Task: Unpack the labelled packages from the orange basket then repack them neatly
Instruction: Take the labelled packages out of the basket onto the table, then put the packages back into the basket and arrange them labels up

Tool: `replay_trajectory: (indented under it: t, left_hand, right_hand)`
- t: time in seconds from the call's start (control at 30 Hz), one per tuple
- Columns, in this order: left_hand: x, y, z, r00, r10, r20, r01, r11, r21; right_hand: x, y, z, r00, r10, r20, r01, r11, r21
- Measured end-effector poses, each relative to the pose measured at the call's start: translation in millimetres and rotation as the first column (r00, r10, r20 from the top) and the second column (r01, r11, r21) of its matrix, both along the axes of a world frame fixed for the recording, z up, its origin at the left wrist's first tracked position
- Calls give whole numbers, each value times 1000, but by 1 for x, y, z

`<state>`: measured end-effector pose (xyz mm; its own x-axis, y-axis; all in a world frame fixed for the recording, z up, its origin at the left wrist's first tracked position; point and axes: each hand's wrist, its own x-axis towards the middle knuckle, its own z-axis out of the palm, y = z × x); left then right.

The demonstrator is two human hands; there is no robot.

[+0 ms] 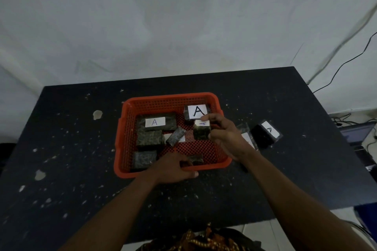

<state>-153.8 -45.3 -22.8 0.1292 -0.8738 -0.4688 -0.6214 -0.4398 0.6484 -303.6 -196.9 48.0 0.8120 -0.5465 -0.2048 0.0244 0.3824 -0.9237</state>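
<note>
Surface (81, 169): dark, speckled, carrying the work.
Orange basket (171, 97): mid-surface, several labelled packages inside, loosely arranged.
Black package (265, 135): outside, right of the basket, apparently awaiting packing.
Right hand (224, 134): fingers closed around a small package (201, 131) above the basket.
Left hand (173, 167): grips the near rim.
Progress: judged partway through.

My right hand (221, 135) is covering most of a flat labelled package (247, 138) on the bench (81, 169), its letter unreadable. My left hand (173, 167) is hiding part of a small packet (196, 159). Both forearms are running off the bottom edge.
</note>
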Motion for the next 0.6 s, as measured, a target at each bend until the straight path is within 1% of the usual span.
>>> replay_trajectory:
  t: [0.07,0.1,0.17,0.23,0.37,0.43,0.53,0.6]
  left_hand:
    - [0,-1,0,1000,-4,0,4,1000,0]
    - [0,-1,0,1000,-6,-2,6,1000,4]
    - [0,-2,1,1000,-7,-12,7,1000,17]
    - [-2,-4,1,1000,-10,-24,10,1000,20]
    - [-15,-18,8,998,-46,-37,44,998,-48]
    - [-26,-29,11,998,-42,-51,38,997,-74]
    - [-42,-46,11,998,-54,-23,51,993,-111]
    - [-50,-55,11,998,-65,19,67,985,-157]
  right_hand:
    - [2,1,-1,999,-30,12,29,998,52]
    - [3,1,-2,998,-63,-11,63,997,42]
    - [3,1,-3,986,-138,-92,135,990,-34]
    - [2,1,-2,973,-180,-143,170,982,-76]
    - [-11,-3,-1,959,-214,-188,214,977,-19]
    - [-22,-8,0,952,-243,-184,248,969,4]
    - [-44,-17,-2,906,-397,-145,403,915,14]
    - [-62,-23,-6,844,-508,-171,508,860,-44]
